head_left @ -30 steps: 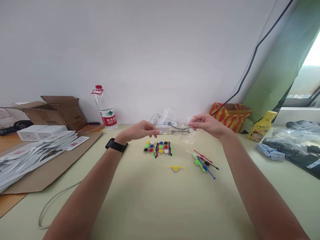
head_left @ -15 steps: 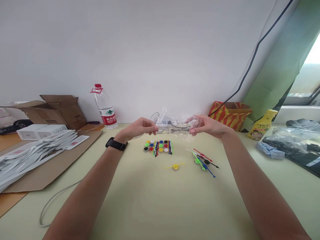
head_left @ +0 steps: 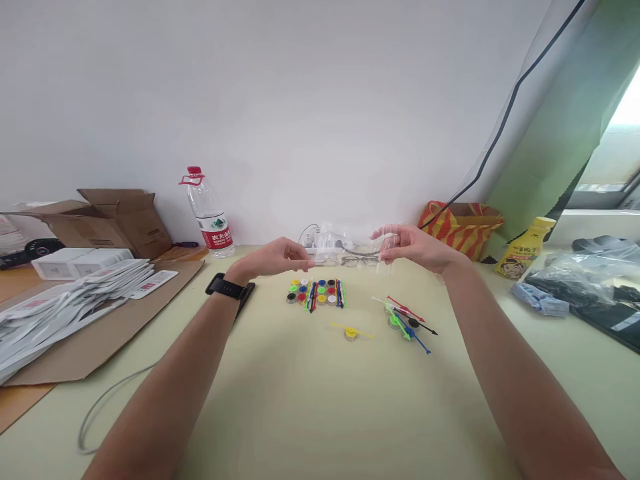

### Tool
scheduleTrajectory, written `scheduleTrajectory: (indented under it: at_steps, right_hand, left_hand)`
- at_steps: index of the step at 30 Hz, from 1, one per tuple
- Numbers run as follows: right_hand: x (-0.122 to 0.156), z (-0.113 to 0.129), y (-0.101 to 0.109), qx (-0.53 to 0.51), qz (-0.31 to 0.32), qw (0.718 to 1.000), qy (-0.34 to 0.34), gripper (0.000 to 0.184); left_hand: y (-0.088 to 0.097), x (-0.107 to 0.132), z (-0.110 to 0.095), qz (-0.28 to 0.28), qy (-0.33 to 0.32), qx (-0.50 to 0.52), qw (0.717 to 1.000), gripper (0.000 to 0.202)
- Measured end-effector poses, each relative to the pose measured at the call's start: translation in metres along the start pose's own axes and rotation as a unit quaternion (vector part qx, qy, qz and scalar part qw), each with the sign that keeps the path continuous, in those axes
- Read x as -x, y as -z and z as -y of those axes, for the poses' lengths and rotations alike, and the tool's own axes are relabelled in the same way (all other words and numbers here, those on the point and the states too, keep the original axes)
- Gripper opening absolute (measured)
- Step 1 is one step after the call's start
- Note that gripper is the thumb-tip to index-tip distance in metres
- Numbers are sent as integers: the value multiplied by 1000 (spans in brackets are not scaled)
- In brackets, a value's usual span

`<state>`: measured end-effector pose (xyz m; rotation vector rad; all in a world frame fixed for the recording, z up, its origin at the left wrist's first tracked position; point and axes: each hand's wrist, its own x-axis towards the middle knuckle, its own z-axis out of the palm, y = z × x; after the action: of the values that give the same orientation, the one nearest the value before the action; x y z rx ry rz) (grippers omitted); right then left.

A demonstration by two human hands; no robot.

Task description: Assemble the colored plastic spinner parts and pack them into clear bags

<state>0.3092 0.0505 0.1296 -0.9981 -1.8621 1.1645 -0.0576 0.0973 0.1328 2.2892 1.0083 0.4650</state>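
Observation:
A clear plastic bag stretches thinly between my hands over the back of the table. My left hand, wearing a black watch, pinches its left side with closed fingertips. At its other side my right hand curls thumb and fingers around the film, which shows as blurred streaks over the fingertips. In front lie rows of small coloured discs with bundled arrow pointers among them. A yellow spinner sits nearer me. To its right, several assembled spinners in green, blue, black, red and white lie overlapping.
Glasses and a power strip lie behind the bag. A large water bottle, cardboard box and stacked white cards are left. A striped bag, yellow bottle and plastic-wrapped items are right.
The crumpled plastic bag between my hands has been pulled flatter and lower on the right. My right hand has risen slightly with fingers more spread; the left has shifted slightly.

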Motion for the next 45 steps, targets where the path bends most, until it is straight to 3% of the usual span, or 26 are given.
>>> scheduleTrajectory:
  at_steps: [2,4,6,8,11,14,22,28,31,34,36,38,41,45]
  right_hand:
    - [2,6,-2,8,0,1000,12,47]
    - [5,13,-4,23,11,999,20,43]
    - [7,21,-9,46,19,998,23,40]
    - [10,29,-15,78,15,997,21,39]
    - [14,41,-27,134,8,991,14,39]
    - [20,54,-39,183,14,983,8,38]
    - [27,70,-58,270,9,962,46,38]
    - [27,72,-66,313,-25,948,57,39]
    - [26,73,-64,290,-44,953,75,37]
    - [19,62,-52,201,-60,973,97,43]
    - [11,46,-41,104,-20,989,106,53]
    - [2,27,-32,-5,79,990,114,67]
    - [-11,2,-31,-105,210,965,115,89]
    - [-19,-11,-42,-146,296,938,105,100]
  left_hand:
    - [0,0,-7,-106,-11,-49,993,38]
    - [-4,-1,-20,-236,-49,-107,965,35]
    - [-13,-1,-39,-306,-115,-154,933,30]
    - [-26,1,-61,-302,-185,-181,917,24]
    - [-45,5,-86,-237,-260,-208,913,23]
    - [-57,8,-99,-171,-289,-229,913,27]
    - [-64,18,-110,-119,-257,-210,936,25]
    - [-65,18,-113,-87,-224,-209,948,10]
    - [-63,18,-114,-91,-217,-200,951,13]
    - [-59,20,-114,-121,-210,-178,954,12]
    - [-55,20,-114,-143,-208,-160,954,9]
    - [-52,20,-112,-165,-207,-141,954,7]
    - [-49,17,-108,-201,-198,-112,953,5]
    - [-48,11,-101,-229,-189,-67,952,11]
